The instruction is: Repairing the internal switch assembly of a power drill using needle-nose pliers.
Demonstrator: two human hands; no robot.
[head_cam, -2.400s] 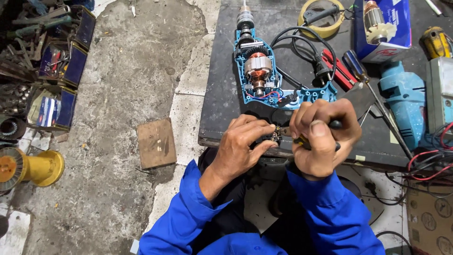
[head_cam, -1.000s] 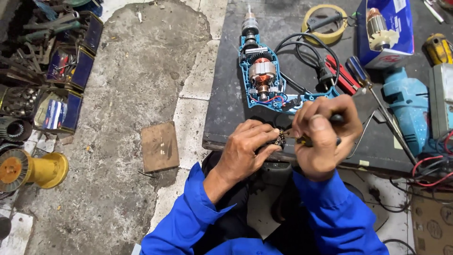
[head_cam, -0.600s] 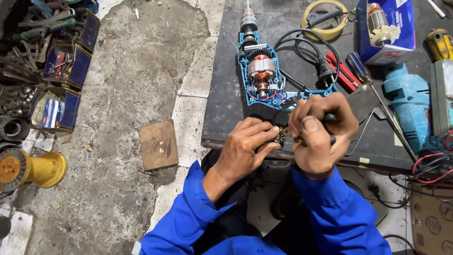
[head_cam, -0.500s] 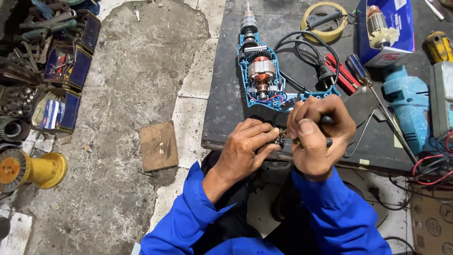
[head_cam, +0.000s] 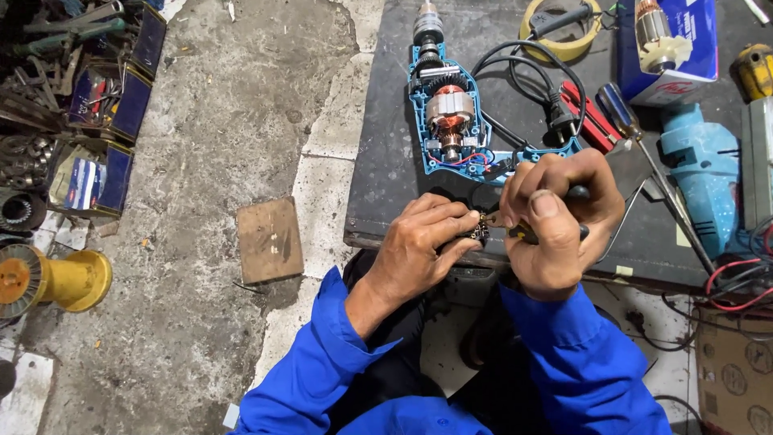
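An opened electric drill [head_cam: 448, 113] with a blue shell half and exposed copper motor lies on the dark work board [head_cam: 386, 161], its black cord looping to the right. At the board's near edge my left hand [head_cam: 419, 246] pinches a small black switch part [head_cam: 481, 228]. My right hand [head_cam: 560, 221] grips a dark-handled tool, its tip at that part. Both sleeves are blue.
On the board lie a yellow tape roll [head_cam: 564, 28], a blue-white box with a motor rotor [head_cam: 668, 48], red pliers [head_cam: 592, 117], a screwdriver [head_cam: 652, 165] and a blue drill shell [head_cam: 704, 169]. A wood block [head_cam: 270, 239], yellow spool [head_cam: 52, 278] and parts boxes [head_cam: 97, 105] sit on the concrete floor.
Both hands stay together over the small part, shifting only slightly. The view has drifted a little. The drill and other tools have not moved.
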